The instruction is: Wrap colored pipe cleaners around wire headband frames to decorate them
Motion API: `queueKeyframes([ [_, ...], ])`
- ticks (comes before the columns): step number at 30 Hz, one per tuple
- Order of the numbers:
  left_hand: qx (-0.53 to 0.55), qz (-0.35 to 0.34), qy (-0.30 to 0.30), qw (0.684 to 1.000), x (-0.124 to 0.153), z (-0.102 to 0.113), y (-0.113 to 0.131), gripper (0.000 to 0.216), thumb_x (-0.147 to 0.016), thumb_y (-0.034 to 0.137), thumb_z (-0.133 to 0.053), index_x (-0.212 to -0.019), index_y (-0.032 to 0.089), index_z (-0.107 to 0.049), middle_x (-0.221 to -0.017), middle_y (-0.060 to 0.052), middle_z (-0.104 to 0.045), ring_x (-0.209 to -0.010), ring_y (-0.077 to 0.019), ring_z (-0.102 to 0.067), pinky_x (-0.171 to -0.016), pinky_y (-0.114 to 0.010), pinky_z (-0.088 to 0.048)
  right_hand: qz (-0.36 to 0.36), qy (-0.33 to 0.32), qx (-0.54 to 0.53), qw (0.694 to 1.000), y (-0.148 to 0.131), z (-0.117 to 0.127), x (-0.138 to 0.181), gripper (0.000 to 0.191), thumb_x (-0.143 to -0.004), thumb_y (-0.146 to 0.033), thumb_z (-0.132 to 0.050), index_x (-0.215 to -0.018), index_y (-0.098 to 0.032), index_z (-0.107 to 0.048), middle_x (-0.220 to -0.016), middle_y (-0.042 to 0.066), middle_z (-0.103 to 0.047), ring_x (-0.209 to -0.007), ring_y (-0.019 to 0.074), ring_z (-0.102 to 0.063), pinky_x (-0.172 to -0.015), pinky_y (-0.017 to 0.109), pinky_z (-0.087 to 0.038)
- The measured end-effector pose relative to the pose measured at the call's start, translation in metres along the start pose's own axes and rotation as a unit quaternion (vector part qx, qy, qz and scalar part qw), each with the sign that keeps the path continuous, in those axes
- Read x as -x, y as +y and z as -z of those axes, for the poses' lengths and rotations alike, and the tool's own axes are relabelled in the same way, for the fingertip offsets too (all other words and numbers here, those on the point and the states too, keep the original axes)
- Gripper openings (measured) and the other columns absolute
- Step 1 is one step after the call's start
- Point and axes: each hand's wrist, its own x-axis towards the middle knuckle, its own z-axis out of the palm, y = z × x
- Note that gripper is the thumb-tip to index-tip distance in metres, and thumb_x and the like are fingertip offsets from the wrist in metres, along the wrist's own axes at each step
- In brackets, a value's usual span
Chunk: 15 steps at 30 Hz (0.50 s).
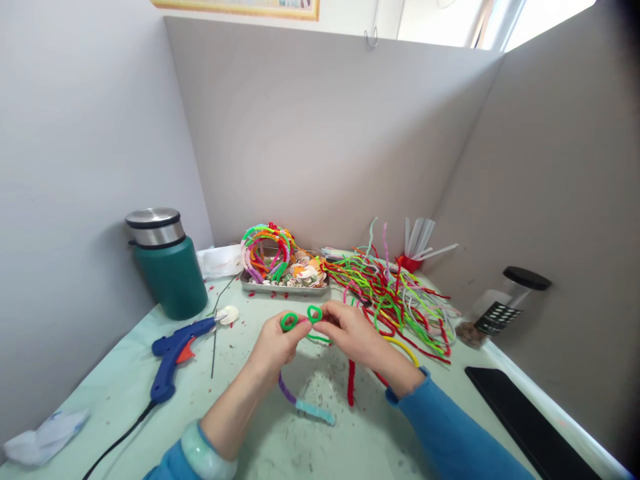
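A green pipe cleaner [315, 307], bent into two small round loops, is pinched between my two hands above the middle of the table. My left hand [275, 341] grips it near the left loop with thumb and fingers. The right hand [350, 330] has thumb and forefinger closed just below the right loop. A bit of pink shows by the left thumb; what it belongs to is hidden. Under the hands, a curved purple and light-blue fuzzy strip [315, 411] rests on the table. Beside it hangs or lies the end of a red pipe cleaner [351, 383].
Left stand a green flask [173, 280] and a blue glue gun [173, 357] with its cord, nozzle by a white disc [229, 315]. Behind are a metal tray [300, 291] with fuzzy rings [245, 253] and a pipe-cleaner heap [395, 300]. Right: a tilted-looking jar [497, 313], a black slab [525, 420].
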Motion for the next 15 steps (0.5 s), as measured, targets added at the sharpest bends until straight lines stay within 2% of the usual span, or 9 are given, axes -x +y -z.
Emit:
queueKeyframes([
  [8,-0.012,-0.004,-0.004,1.000,0.0006,0.0002,0.0007,0.034,-0.061,0.041,-0.071,-0.069,0.018,-0.048,-0.039,0.013,-0.026,-0.034,-0.0015,-0.017,-0.034,-0.017,-0.011,0.001,-0.031,0.035,0.999,0.0005,-0.0022,0.0010,0.018,-0.087,-0.024,-0.046,-0.071,-0.017,-0.050,-0.071,0.001,-0.053,-0.066,0.0130,-0.046,-0.058,0.024,-0.032],
  [15,-0.004,0.000,-0.028,1.000,0.0005,0.0025,0.0012,0.035,-0.060,0.041,-0.072,-0.069,0.018,-0.048,-0.039,0.013,-0.024,-0.034,-0.0013,-0.016,-0.034,-0.017,-0.009,-0.042,-0.054,-0.024,0.997,0.0002,-0.0022,-0.0014,0.018,-0.083,-0.022,-0.046,-0.067,-0.016,-0.049,-0.064,-0.003,-0.048,-0.061,0.0106,-0.043,-0.053,0.022,-0.029],
])
